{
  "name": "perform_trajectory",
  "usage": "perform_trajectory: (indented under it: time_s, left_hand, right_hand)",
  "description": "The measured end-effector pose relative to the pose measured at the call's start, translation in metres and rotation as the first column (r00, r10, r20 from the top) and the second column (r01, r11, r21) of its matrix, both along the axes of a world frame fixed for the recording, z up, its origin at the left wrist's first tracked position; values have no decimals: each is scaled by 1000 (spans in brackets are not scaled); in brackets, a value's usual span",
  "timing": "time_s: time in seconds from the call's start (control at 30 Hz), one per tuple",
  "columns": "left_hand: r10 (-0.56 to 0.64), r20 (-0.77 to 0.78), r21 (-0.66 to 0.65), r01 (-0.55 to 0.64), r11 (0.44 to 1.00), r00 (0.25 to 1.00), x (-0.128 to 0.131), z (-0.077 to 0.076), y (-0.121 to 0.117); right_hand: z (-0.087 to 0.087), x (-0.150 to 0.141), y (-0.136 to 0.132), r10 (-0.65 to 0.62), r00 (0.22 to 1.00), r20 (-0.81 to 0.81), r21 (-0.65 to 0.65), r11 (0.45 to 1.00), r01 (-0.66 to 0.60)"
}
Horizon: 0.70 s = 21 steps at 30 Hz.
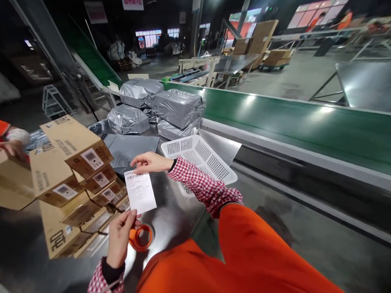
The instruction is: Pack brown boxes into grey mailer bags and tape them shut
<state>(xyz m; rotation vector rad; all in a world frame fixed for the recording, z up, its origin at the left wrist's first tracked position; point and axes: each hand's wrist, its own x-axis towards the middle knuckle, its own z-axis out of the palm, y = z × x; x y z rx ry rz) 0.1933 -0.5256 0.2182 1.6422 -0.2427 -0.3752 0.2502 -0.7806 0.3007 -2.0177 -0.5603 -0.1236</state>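
Observation:
A white shipping label [140, 193] with a barcode near its top is held up between my two hands, above the metal table. My left hand [121, 233] pinches its lower left corner between thumb and fingers. At the upper edge, my right hand [153, 162] grips the label with its fingertips. Just right of my left hand lies an orange ring-shaped roll, which looks like tape [141, 237]. Beyond the label rests a flat grey plastic mailer bag [130, 147]. Stacked brown cardboard boxes [80, 146] with printed stickers stand to the left.
A white perforated basket [231, 176] sits under my right forearm. Grey plastic-wrapped parcels [178, 106] are piled behind it, beside a green conveyor belt [279, 116]. At far left, another person's hand [14, 148] touches a cardboard box [9, 182].

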Motion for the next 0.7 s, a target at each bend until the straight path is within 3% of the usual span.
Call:
perform_trajectory:
  time_s: [0.17, 0.43, 0.57, 0.7]
  left_hand:
    - [15, -17, -10, -15, 1000, 1000, 1, -2, 0]
    - [56, -62, -59, -60, 996, 996, 4, -9, -2]
    - [9, -128, -51, -16, 999, 992, -1, -13, 1]
    - [-91, -101, 25, 94, 995, 991, -10, -20, 13]
  right_hand:
    - [-2, 2, -5, 0, 994, -106, -80, 997, -9]
    - [-5, 15, -13, -5, 995, -98, -166, 986, -11]
    - [-6, 37, -27, -164, 977, -139, -226, 965, 130]
    - [-10, 68, -48, -394, 913, -100, -264, 896, 358]
